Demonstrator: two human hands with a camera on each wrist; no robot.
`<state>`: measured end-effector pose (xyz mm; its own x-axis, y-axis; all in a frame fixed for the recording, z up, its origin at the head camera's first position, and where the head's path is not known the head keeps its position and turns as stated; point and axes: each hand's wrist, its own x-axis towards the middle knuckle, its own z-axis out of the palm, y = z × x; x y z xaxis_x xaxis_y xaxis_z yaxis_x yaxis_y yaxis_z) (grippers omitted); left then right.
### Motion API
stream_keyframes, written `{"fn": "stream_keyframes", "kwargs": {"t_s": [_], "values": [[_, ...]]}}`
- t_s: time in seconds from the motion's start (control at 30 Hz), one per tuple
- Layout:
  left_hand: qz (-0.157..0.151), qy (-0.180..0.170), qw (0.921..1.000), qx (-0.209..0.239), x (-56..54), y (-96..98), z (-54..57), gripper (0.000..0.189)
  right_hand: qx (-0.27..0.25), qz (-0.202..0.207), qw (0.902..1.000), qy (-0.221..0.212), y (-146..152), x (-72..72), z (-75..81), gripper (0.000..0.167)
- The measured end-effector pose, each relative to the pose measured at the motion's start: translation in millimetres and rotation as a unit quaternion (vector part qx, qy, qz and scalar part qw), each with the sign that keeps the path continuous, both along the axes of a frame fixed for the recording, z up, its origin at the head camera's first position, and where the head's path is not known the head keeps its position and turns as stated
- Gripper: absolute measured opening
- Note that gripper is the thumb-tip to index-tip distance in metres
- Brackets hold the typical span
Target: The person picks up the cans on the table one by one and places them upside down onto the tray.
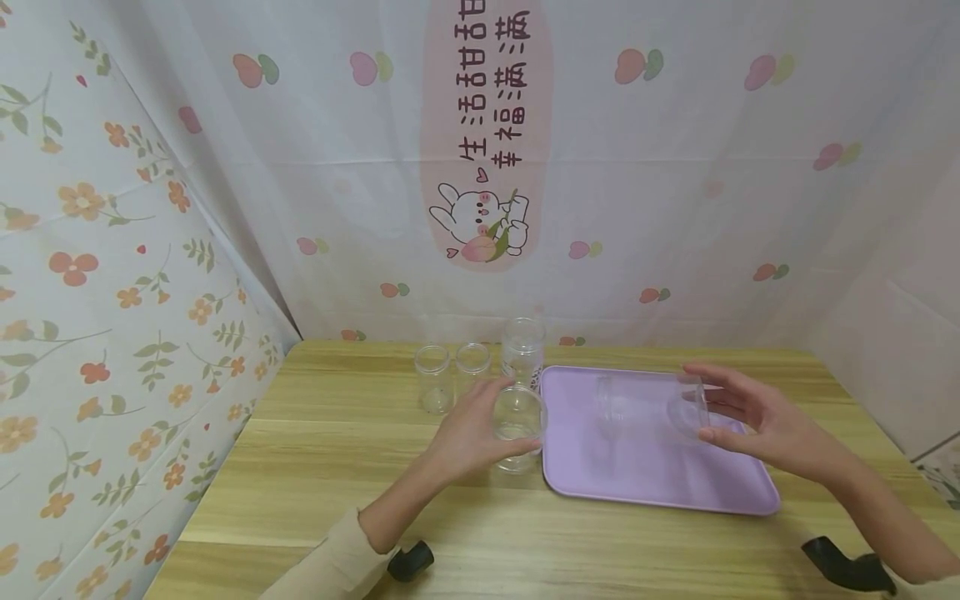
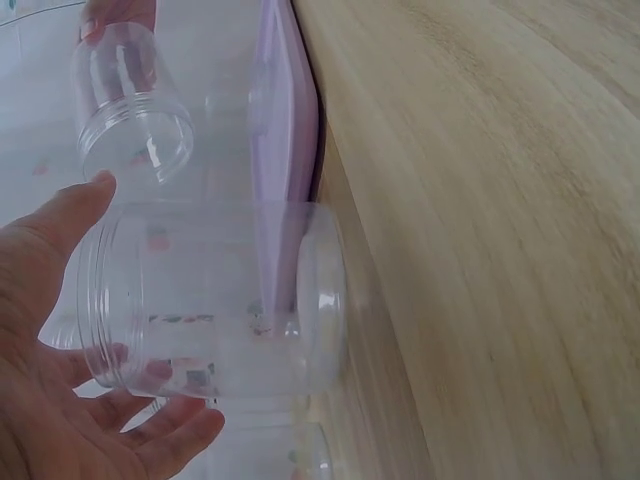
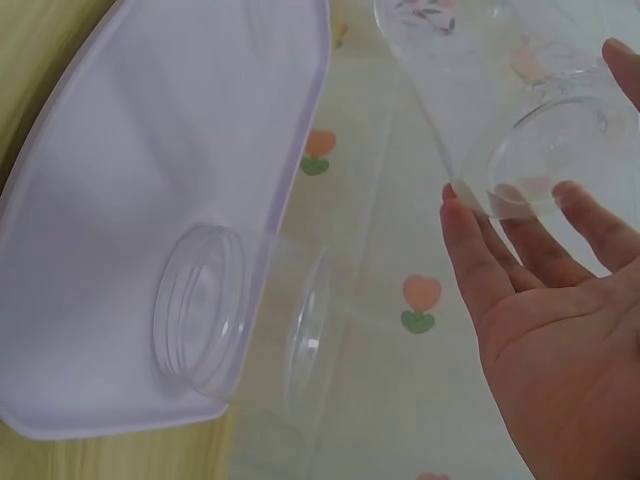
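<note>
In the head view my left hand (image 1: 472, 425) curls round a clear plastic jar (image 1: 519, 425) beside the tray's left edge, its base close to the table. The left wrist view shows the thumb by the threaded rim and the fingers along the opposite wall. Over the lilac tray (image 1: 645, 475), my right hand (image 1: 757, 417) grips a second clear jar (image 2: 130, 105) at its base end; the jar lies on its side, mouth toward the left hand. In the right wrist view, another clear jar shape (image 3: 240, 310) overlaps the tray, threaded end toward it.
Two small clear jars (image 1: 433, 379) stand at the back of the wooden table (image 1: 315, 467), left of a taller clear container (image 1: 522, 342). A printed curtain (image 1: 675, 183) hangs behind the table; a floral one (image 1: 135, 250) is at the left.
</note>
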<state>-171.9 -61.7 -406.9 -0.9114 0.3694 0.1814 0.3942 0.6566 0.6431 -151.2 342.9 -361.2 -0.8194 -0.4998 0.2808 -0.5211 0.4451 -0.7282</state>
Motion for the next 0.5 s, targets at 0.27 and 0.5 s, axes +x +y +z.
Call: {"fn": "stream_keyframes", "kwargs": {"t_s": [0.27, 0.5], "values": [[-0.001, 0.016, 0.9999, -0.005, -0.8, 3.2, -3.2, 0.092, 0.01, 0.008, 0.9999, 0.002, 3.5, 2.5, 2.1, 0.076], [-0.003, 0.019, 0.9998, -0.001, -0.4, 3.3, -2.6, 0.088, 0.019, 0.01, 0.9998, 0.004, 5.8, 5.3, 5.3, 0.076]]}}
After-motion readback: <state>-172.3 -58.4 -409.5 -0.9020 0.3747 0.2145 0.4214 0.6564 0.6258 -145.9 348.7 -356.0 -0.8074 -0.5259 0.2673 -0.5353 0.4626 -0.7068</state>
